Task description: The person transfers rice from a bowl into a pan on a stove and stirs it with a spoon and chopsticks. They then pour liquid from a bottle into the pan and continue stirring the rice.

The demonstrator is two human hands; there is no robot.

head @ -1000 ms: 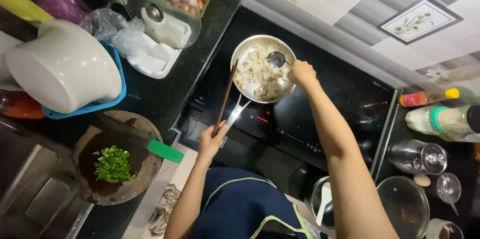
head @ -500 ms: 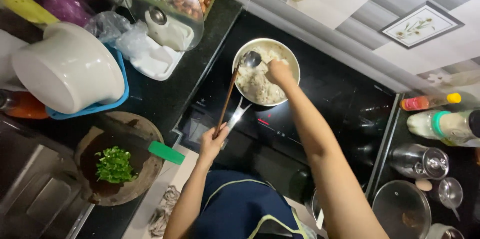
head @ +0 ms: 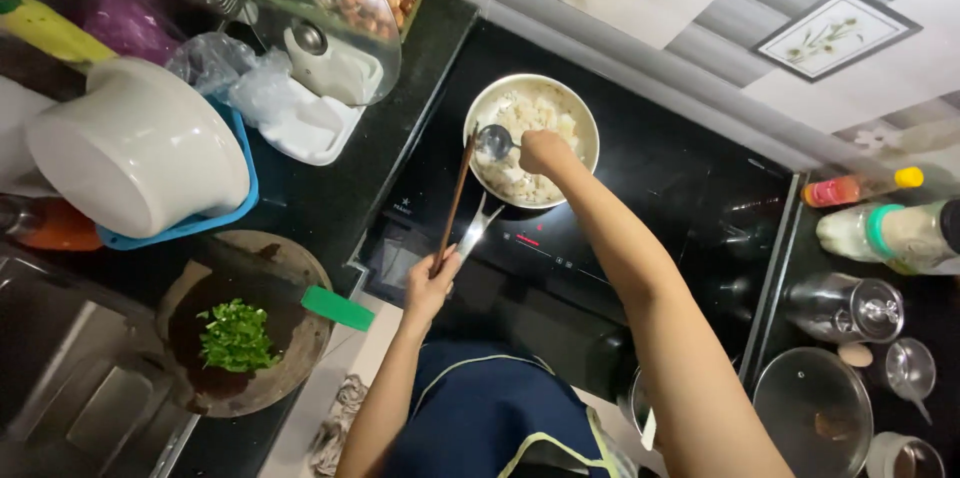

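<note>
On black cooktop, pan; right hand spoons; left hand grips chopsticks.

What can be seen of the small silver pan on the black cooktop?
The round, shiny metal pan sits on the black glass cooktop, near its back edge. It is nearly full of pale, chunky white food. A flat metal handle points toward the person. The right hand holds a metal spoon over the food; the left hand holds long brown wooden chopsticks whose tips reach the pan's rim.
</note>
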